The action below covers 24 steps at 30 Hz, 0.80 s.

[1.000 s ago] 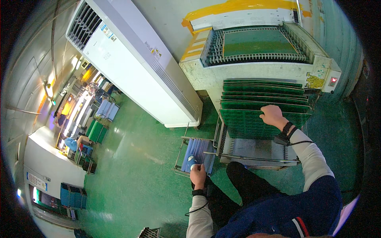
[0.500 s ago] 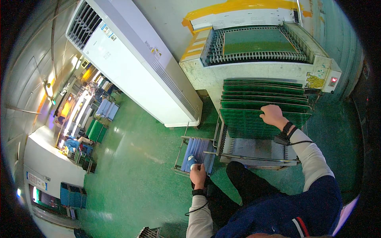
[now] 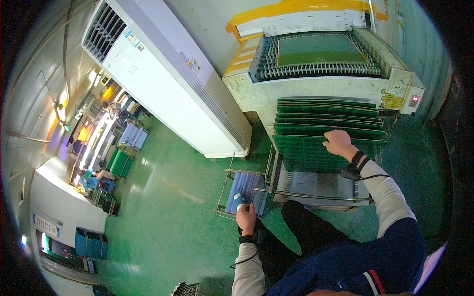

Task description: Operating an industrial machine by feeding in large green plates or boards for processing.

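Note:
My right hand [image 3: 340, 143] is closed at the top edge of the front green board [image 3: 306, 154], a thin flat panel like a circuit board. Behind that panel, several more green boards [image 3: 326, 120] stand upright in a slotted rack [image 3: 281, 183]. Lower and to the left, my left hand [image 3: 246, 217] is closed around a small blue-and-white object [image 3: 239, 199]; its exact kind cannot be made out. Below this hand stands a low metal-framed rack [image 3: 228, 192] with bluish sheets in it.
Beyond the boards is a pale machine [image 3: 321, 84] with a roller bed, where another green panel [image 3: 321, 51] lies flat. A tall white air conditioner [image 3: 173, 79] stands left of it. Farther left, a person [image 3: 91, 180] sits at a lit workbench. Blue racks [image 3: 91, 242] stand on the green floor.
Both my hands stay in place. In the left background, the person at the workbench has shifted slightly.

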### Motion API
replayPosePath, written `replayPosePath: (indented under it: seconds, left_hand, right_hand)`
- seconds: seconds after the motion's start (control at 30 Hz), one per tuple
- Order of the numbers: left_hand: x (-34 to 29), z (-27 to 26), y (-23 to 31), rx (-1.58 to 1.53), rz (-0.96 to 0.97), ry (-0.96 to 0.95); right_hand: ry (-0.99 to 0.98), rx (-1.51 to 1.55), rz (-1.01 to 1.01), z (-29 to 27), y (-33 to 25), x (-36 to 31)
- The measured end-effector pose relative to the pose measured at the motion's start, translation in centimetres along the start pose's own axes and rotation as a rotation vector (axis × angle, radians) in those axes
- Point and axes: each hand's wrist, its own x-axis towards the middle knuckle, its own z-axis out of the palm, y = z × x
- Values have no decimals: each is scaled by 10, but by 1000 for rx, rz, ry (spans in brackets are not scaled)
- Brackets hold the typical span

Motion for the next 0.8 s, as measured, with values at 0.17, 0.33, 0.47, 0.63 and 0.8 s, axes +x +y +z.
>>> replayPosePath:
  seconds: [0.17,0.33,0.47,0.63,0.8]
  left_hand:
    - [-1,-2,0,-6,-1,5]
    - [-1,-1,5,29,14,6]
    - [-1,-2,0,26,3,4]
    - [-1,-1,4,29,15,-4]
    - [1,1,-5,33,10,1]
  right_hand:
    - [65,14,-46,4,1,1]
    - [85,14,-48,7,6,0]
    - [72,19,-46,3,-1,0]
    - [55,10,-31,2,2,1]
    - [42,1,-36,3,0,3]
